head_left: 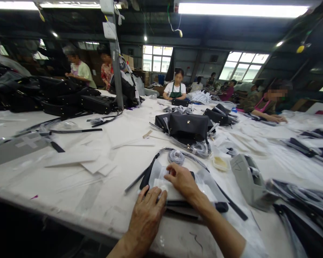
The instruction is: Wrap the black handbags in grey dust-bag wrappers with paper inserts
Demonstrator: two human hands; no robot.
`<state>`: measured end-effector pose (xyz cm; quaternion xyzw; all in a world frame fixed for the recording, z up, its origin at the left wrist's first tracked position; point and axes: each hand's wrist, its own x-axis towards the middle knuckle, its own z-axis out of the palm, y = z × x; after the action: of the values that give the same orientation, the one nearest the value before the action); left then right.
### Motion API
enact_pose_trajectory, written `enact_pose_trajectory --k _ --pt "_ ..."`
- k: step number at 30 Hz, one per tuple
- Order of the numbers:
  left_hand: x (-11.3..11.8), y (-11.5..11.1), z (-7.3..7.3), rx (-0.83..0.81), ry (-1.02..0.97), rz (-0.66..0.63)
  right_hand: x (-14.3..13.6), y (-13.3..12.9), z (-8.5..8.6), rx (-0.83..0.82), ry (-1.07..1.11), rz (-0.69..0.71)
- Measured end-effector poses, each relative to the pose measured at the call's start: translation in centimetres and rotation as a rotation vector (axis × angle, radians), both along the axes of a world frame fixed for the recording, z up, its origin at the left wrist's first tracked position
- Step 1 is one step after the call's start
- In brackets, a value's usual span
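Observation:
A black bag (145,179) lies flat in front of me, with white wrapping paper (204,190) spread over it. My left hand (150,206) rests on its near left edge, fingers stretched out over the paper. Above the middle of the paper is my right hand (181,179), its fingers curled and the thumb and fingertips close together. Whether anything is pinched there I cannot make out. A coiled strap in clear wrap (176,157) lies at the bag's far side, and a dark strap (231,202) runs down along the right.
A grey tape dispenser (251,181) stands to the right, beside a small tray (221,163). Beyond my bag sits another black bag (190,127). White sheets (72,158) lie at left. A metal post (117,71) rises from the table (110,211). Several people work farther off.

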<state>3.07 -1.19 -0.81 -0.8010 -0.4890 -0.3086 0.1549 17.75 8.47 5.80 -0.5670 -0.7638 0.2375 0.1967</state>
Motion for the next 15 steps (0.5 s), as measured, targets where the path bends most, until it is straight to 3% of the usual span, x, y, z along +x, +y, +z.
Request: enact_pose_trajectory --k 2,4,7,11,13,15 --pt "-0.1 0.0 -0.1 0.008 0.003 0.003 2.5 -0.3 1.1 0.087 0.129 -0.040" --pt "-0.3 0.1 -0.1 0.015 0.003 -0.010 6.9 -0.6 2.3 0.139 0.287 -0.150" --pt "-0.7 0.3 -0.3 0.055 0.018 -0.054 16.6 -1.2 4.1 0.141 0.353 -0.444" --pt "-1.5 1.3 -1.2 0.152 0.100 -0.095 28.9 -3.5 6.1 0.128 0.238 -0.820" --pt "-1.8 1.9 -1.7 0.183 0.106 -0.130 32.4 -4.5 6.2 0.095 0.201 -0.904" --pt "-2.0 2.2 -2.0 0.179 0.096 -0.161 33.9 -4.8 5.4 0.022 0.221 -0.933"
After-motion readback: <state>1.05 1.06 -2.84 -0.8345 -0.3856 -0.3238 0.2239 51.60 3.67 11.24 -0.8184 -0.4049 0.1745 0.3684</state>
